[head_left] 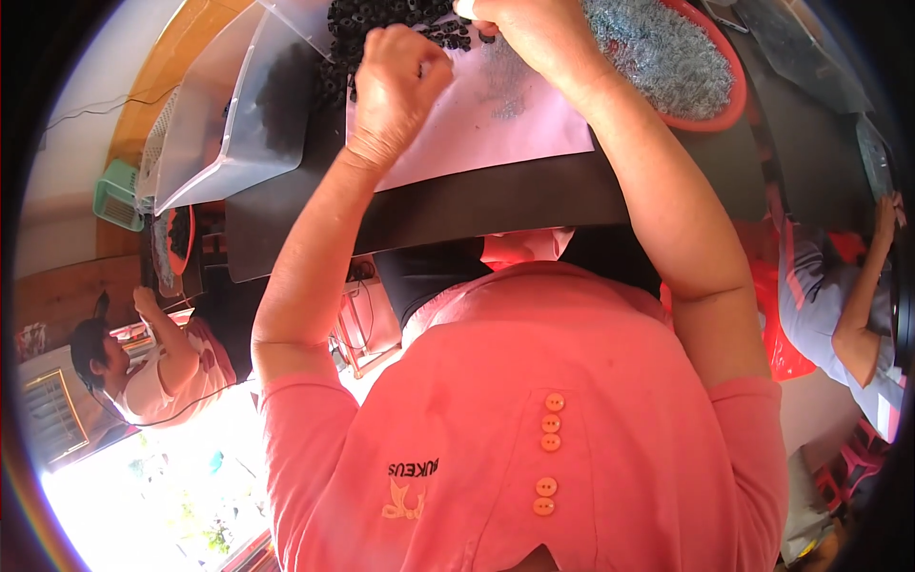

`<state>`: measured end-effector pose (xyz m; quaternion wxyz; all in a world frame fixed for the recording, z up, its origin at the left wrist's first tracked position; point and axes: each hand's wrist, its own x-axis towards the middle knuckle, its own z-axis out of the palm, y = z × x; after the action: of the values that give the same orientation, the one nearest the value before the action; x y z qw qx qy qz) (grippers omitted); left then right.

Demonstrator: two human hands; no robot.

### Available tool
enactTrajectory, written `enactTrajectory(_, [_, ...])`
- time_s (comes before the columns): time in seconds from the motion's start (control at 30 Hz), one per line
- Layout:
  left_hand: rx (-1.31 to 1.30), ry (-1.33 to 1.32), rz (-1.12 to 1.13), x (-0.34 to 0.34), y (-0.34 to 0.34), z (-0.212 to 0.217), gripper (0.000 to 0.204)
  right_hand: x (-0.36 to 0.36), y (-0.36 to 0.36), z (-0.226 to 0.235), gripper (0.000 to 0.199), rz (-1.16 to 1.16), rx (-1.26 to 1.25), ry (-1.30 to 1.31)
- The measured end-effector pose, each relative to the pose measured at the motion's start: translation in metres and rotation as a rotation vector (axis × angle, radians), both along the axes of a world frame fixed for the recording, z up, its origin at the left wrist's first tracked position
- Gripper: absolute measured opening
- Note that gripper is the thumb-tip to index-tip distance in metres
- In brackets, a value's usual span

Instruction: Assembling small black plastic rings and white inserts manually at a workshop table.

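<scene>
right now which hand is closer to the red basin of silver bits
Right. The right hand is beside the red basin, at its left rim; the left hand is farther left, over the pink sheet.

Sheet of paper (496, 124) on the table (496, 200); clear tub (229, 114) left of it; round basin (705, 86) right; small rings (400, 24) behind.

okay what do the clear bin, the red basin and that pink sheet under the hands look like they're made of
The clear bin looks like translucent plastic: cloudy, glossy walls with the dark table showing through. The red basin also looks plastic, with a smooth, evenly coloured moulded rim. The pink sheet looks like matte paper or thin card: flat, with a crisp edge and no shine. I cannot tell which of the two.
</scene>
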<state>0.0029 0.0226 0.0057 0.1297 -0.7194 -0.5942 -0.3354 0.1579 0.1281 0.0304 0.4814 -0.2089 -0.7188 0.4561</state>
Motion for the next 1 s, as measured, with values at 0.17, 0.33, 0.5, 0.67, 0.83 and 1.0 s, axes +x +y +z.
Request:
enactTrajectory(0.17, [0.050, -0.162, -0.074, 0.013, -0.002, 0.036, 0.008, 0.001, -0.011, 0.008, 0.013, 0.223, -0.075, -0.095])
enactTrajectory(0.33, [0.134, -0.181, -0.094, 0.021, -0.005, 0.039, 0.003, -0.003, -0.013, 0.006, 0.011, 0.202, -0.072, -0.007])
enactTrajectory(0.5, [0.037, -0.344, -0.048, 0.021, -0.010, 0.031, 0.008, -0.008, -0.012, -0.004, 0.008, 0.170, 0.015, 0.056])
enactTrajectory(0.67, [-0.041, 0.190, 0.102, -0.005, -0.021, 0.006, 0.024, -0.008, -0.009, -0.006, 0.009, 0.125, -0.176, 0.146])
enactTrajectory(0.83, [-0.123, 0.403, 0.158, -0.019, -0.019, -0.019, 0.026, -0.010, -0.009, -0.007, 0.010, 0.166, -0.154, 0.114])
enactTrajectory(1.0, [-0.022, 0.483, 0.145, -0.012, -0.010, -0.023, 0.021, -0.011, -0.005, -0.016, 0.012, 0.146, -0.124, 0.074])
